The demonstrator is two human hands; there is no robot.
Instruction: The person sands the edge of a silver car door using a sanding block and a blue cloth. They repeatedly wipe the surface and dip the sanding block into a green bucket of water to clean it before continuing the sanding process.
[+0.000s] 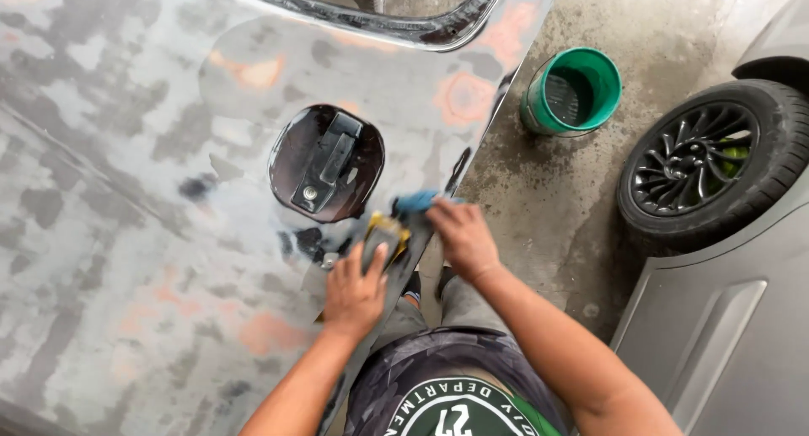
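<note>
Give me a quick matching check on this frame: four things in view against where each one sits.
1. bucket
2. wheel
3. fuel filler recess
4. blue cloth

A. under the right hand
B. at the right edge, on a grey car
C. standing on the concrete floor
D. set into the sanded panel, above the left hand

Pairs: 1-C, 2-B, 3-D, 4-A

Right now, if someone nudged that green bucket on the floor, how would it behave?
The green bucket looks like thin plastic, so probably light. It stands upright on rough concrete floor, so it would likely scrape rather than glide. Dark liquid seems to sit inside; it might slosh.
</note>
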